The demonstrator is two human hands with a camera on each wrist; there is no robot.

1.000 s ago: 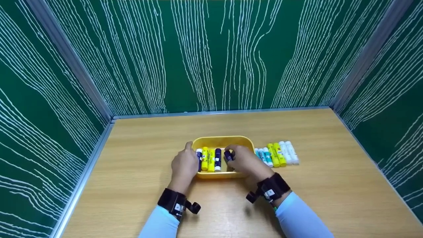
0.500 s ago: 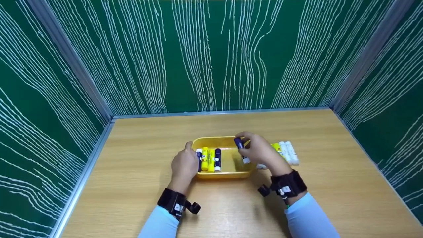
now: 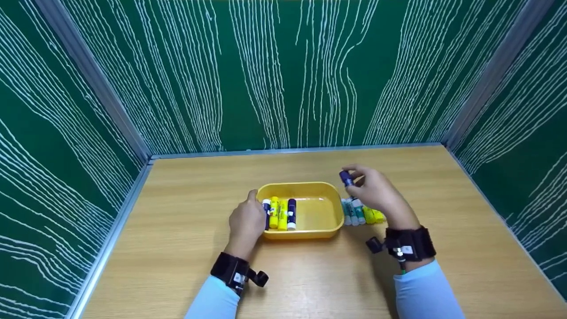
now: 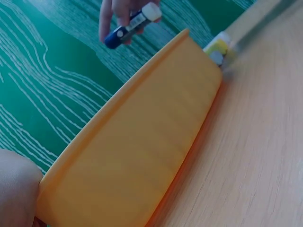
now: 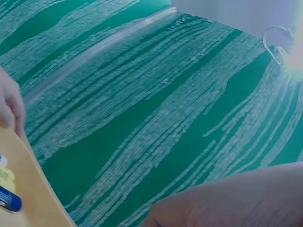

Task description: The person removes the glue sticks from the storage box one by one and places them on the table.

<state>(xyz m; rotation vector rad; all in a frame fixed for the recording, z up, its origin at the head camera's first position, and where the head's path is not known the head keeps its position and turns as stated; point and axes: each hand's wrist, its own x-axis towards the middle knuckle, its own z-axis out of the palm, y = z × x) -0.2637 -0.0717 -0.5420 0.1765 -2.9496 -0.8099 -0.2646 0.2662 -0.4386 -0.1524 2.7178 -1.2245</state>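
Observation:
A yellow plastic tray (image 3: 301,235) stands mid-table, and my left hand (image 3: 247,218) grips its left rim. Along its left side lie glue sticks: a dark one with a white end (image 3: 266,206), two yellow ones (image 3: 283,215) and another dark one (image 3: 291,214). My right hand (image 3: 375,189) pinches a dark blue glue stick (image 3: 346,178) in the air, right of the tray; the left wrist view shows its white end (image 4: 151,12). Below that hand lies a row of teal-and-white glue sticks (image 3: 353,212) and yellow ones (image 3: 373,215). The hand hides the row's right part.
The row lies close against the tray's right side on the wooden table (image 3: 199,186). Green walls with white lines (image 3: 301,88) enclose the table at the back and sides, with a grey metal strip (image 3: 212,154) along the back edge.
My right hand has lifted the dark blue glue stick out of the tray and carried it right, over the row. My left hand has stayed on the rim.

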